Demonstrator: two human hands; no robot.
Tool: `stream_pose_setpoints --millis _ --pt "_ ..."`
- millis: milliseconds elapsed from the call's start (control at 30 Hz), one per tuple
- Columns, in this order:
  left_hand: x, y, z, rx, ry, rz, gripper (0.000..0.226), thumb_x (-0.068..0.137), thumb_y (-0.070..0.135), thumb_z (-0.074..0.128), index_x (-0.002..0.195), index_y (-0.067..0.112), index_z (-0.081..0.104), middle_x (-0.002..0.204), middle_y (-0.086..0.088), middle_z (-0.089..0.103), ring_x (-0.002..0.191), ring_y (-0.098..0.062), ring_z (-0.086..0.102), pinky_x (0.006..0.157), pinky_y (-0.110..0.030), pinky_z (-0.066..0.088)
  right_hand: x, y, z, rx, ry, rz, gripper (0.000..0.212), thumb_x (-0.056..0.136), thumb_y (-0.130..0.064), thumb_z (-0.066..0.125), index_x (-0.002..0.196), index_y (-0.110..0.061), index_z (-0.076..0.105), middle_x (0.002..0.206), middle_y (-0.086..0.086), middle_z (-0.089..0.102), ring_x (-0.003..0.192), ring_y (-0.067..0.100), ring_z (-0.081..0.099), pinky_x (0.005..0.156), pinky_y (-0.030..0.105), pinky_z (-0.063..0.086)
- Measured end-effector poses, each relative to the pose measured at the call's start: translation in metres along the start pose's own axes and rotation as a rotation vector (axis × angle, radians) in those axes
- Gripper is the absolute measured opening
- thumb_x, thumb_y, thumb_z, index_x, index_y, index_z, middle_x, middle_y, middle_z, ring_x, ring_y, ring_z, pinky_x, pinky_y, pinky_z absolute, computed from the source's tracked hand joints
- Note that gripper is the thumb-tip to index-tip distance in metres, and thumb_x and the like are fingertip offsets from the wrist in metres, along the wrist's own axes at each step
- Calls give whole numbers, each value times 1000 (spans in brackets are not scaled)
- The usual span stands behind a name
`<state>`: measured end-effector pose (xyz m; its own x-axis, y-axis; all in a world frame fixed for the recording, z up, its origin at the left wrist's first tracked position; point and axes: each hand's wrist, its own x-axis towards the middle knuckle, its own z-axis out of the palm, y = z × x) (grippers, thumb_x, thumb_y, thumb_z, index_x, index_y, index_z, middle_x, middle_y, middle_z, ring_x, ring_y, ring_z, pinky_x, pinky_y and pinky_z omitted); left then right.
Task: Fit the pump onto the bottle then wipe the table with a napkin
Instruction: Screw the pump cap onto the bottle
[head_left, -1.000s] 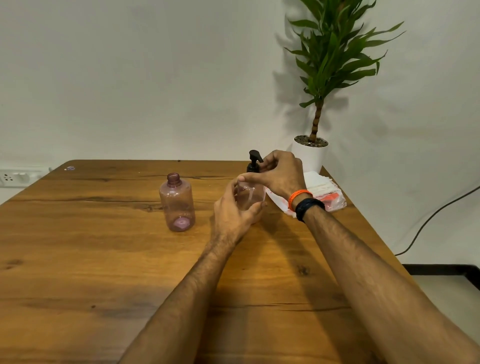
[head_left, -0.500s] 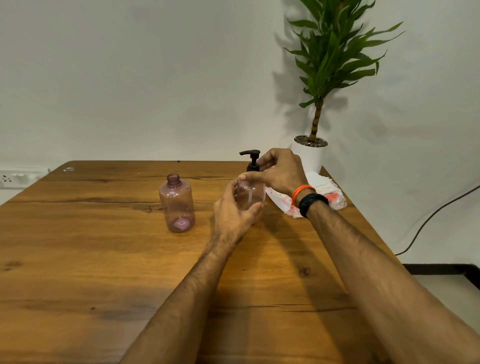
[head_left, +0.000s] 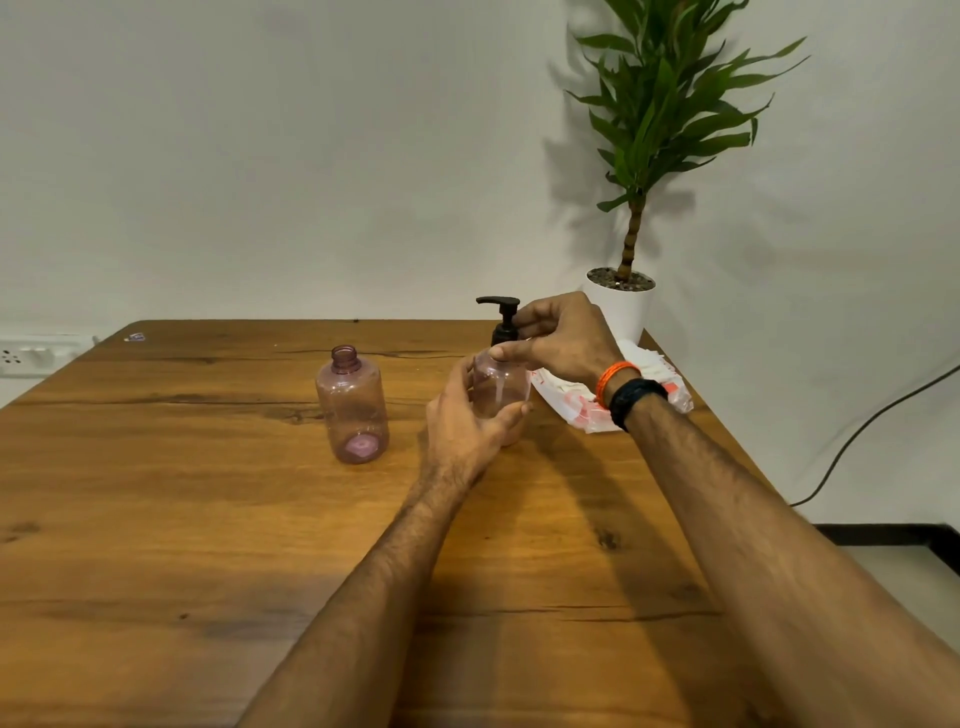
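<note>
So the bottle (head_left: 500, 384) getting the pump (head_left: 503, 322) is the clear pinkish one standing on the counter (head_left: 208, 519), a bit right of center and toward the far edge. The left hand (head_left: 467, 421) is wrapped around its body, holding it steady. The right hand (head_left: 561, 338) is closed on the black pump collar at the neck, spout pointing left. Looks to me like the screwing-on step is underway; can't tell if the threads are fully seated. Next move probably calls for twisting until the collar stops, then letting go and reaching for the napkin pack (head_left: 644, 387) lying just behind the right wrist.

A second bottle (head_left: 353, 410) with no pump stands just to the left, open neck, apart from the hands.

The counter is brown wood with dark grain lines and knots. A potted plant (head_left: 660, 119) sits at the far right corner against a plain pale wall, a wall socket (head_left: 31, 353) shows at far left, and a dark cable (head_left: 872, 421) droops down on the right.
</note>
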<state>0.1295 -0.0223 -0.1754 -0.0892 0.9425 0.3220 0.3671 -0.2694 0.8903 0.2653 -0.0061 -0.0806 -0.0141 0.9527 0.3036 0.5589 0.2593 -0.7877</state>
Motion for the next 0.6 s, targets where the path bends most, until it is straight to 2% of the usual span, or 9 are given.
stream_pose_setpoints --millis 100,167,233,333,400,500,567,600 --pt "2 0 1 -8 -2 -19 77 67 40 84 133 31 47 122 7 60 100 -4 49 80 -21 45 -1 2 -2 0 -64 -27 45 71 -19 85 113 -12 71 99 1 75 92 14 71 85 36 59" --pt "4 -1 2 -7 -3 -31 78 67 40 84 135 31 45 128 3 60 102 -5 49 84 -27 47 -2 2 -3 4 -97 -29 42 74 -14 82 114 -11 70 105 4 74 97 17 71 90 42 57" --pt "3 -2 2 -7 -1 -27 78 66 40 84 134 32 46 128 3 60 103 -5 50 84 -27 47 -1 1 -2 3 -73 -28 42 70 -17 86 108 -12 72 99 3 75 91 15 72 82 38 60" --pt "3 -3 3 -4 4 -23 77 66 41 84 132 33 46 127 4 62 107 -8 55 87 -32 51 -2 1 2 21 19 9 39 57 -29 93 87 -17 70 78 -1 74 71 9 71 57 21 57" --pt "3 -3 3 7 7 -33 77 66 42 84 133 34 46 127 4 61 105 -4 49 85 -29 47 -3 0 5 7 65 2 40 53 -36 93 79 -20 67 72 -5 71 65 5 69 54 19 55" --pt "3 -3 4 17 8 -34 76 68 41 83 133 34 46 128 5 60 97 2 38 78 -24 37 -3 -2 4 -52 30 -6 51 56 -44 90 92 -17 67 83 -6 69 79 11 68 68 27 58" --pt "3 -3 4 8 0 -33 76 68 39 83 133 34 46 128 5 60 99 1 40 78 -24 37 -2 -1 -1 -29 -85 7 56 65 -38 87 111 -14 66 105 -3 69 97 17 66 79 33 57" --pt "3 -2 4 3 2 -34 76 68 39 84 133 33 46 128 5 60 99 -1 42 78 -24 37 -1 0 -4 9 -141 7 55 70 -31 85 119 -14 65 113 -1 69 102 19 66 78 32 57"
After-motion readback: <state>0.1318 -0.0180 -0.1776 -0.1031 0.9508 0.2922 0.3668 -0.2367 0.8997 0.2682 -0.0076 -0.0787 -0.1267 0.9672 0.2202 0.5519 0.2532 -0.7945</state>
